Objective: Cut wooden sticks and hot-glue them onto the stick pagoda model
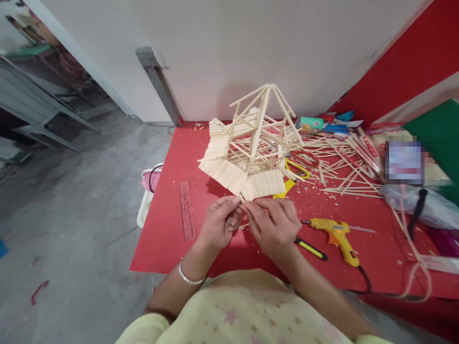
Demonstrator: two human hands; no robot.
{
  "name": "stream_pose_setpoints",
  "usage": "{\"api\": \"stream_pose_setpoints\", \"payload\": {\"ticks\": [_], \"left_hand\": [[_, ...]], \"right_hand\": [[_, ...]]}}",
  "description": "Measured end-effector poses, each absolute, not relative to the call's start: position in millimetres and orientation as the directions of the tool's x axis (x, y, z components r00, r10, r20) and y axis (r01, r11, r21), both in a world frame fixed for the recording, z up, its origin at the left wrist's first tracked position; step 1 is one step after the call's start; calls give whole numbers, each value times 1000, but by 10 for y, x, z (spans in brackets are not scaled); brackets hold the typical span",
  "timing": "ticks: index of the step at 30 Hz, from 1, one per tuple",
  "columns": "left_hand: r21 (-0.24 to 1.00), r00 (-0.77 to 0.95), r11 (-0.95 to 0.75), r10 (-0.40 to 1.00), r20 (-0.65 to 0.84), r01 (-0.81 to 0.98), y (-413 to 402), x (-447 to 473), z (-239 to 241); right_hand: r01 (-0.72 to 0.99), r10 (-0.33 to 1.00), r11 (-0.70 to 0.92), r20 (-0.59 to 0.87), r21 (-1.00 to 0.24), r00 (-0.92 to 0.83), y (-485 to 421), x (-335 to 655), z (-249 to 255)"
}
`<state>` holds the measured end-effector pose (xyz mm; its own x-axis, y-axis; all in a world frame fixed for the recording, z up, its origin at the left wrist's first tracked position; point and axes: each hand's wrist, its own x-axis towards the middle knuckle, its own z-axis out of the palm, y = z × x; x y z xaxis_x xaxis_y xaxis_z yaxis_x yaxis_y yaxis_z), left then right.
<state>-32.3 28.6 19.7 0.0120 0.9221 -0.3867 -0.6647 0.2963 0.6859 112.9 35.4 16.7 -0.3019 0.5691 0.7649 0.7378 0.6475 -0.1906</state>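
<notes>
Both hands meet at one point: left hand [221,220] and right hand [275,222] each pinched on a small stick piece [241,198], its long axis mostly hidden. Stick structure [257,135] stands on the red worktop [158,239] directly ahead of the grip, near corner at the fingertips; contact unclear. Hands about equally near. White tub [142,212] beside worktop's left edge, pink item [152,181] at its far end. Plastic bag [412,204] at right, contents unreadable.

My shirt [263,294]: pale yellow, pink stars, brownish spots. My bangle [190,280]: silver. Desk [158,239]: plain red. Stick model [224,174] and loose sticks [353,192]: pale cream. Glue gun [344,246]: yellow, orange trigger [333,240]. Cutter [311,248]: black, yellow stripe. Floor [100,200]: mottled grey.
</notes>
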Motion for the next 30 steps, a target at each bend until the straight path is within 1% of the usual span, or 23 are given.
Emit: {"api": "stream_pose_setpoints", "payload": {"ticks": [5,10,17,30], "left_hand": [[732,-37,285,920,-389,-619,274,-318,225],[745,-79,262,918,-388,-613,265,-323,219],[752,-97,230,927,-363,-618,267,-330,191],[744,-81,209,939,-333,-635,293,-328,159]], "right_hand": [[729,566,654,771,-203,-293,370,1131,144],[733,579,644,765,-217,-282,383,1124,139],[738,585,637,763,-224,-274,395,1120,140],[722,618,634,743,-276,-258,414,1115,140]]}}
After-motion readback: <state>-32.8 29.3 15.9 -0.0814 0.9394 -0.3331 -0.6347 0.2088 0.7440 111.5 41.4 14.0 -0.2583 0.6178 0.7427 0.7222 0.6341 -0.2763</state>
